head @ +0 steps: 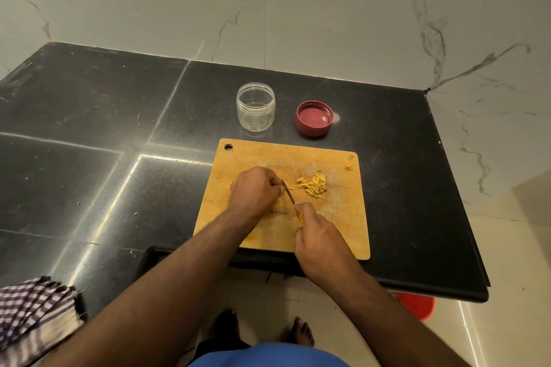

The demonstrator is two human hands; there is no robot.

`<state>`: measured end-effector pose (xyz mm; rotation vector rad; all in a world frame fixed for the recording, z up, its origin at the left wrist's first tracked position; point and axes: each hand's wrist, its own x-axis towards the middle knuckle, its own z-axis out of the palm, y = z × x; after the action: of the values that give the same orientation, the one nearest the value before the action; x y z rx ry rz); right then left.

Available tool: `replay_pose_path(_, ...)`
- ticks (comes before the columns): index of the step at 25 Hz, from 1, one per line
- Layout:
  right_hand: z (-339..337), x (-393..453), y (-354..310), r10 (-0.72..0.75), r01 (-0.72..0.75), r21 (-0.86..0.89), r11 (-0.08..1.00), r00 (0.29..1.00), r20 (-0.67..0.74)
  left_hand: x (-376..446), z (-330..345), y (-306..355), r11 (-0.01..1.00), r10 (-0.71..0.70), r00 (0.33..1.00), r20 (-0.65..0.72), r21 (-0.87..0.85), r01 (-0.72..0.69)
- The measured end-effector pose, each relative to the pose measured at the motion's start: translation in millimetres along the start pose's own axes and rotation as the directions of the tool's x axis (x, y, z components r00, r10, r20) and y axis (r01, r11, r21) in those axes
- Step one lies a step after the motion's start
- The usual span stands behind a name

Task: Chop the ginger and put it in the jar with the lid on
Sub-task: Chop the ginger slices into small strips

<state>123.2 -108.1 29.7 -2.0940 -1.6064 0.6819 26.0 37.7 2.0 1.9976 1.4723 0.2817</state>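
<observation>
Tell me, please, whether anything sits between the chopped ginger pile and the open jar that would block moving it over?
Nothing visible does. From the chopped ginger, only bare cutting board and countertop lead to the jar, which is open; its lid lies to its right.

- A home kitchen: black stone counter (89,116) against marble-look wall tiles (298,9).
- A wooden chopping board (343,217), chopped ginger (313,185), a checked cloth (32,316).
</observation>
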Motion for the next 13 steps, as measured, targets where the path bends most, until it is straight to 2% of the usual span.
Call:
replay_pose_path(4,0,-17,6,-0.011,0.011,0.020,1.000,1.000,0.011,-1,-1,0,1.000,-0.001,1.000,-0.005,0.013,0.001)
replay_pose_path(9,-10,-28,13,-0.001,0.006,0.038,0.999,0.994,-0.111,-2,-3,-1,0.999,-0.010,1.000,-0.004,0.032,0.011)
replay_pose_path(13,-13,-24,7,0.007,0.000,0.091,0.996,0.996,-0.084,-3,-3,-4,0.998,-0.007,1.000,-0.018,0.064,0.008)
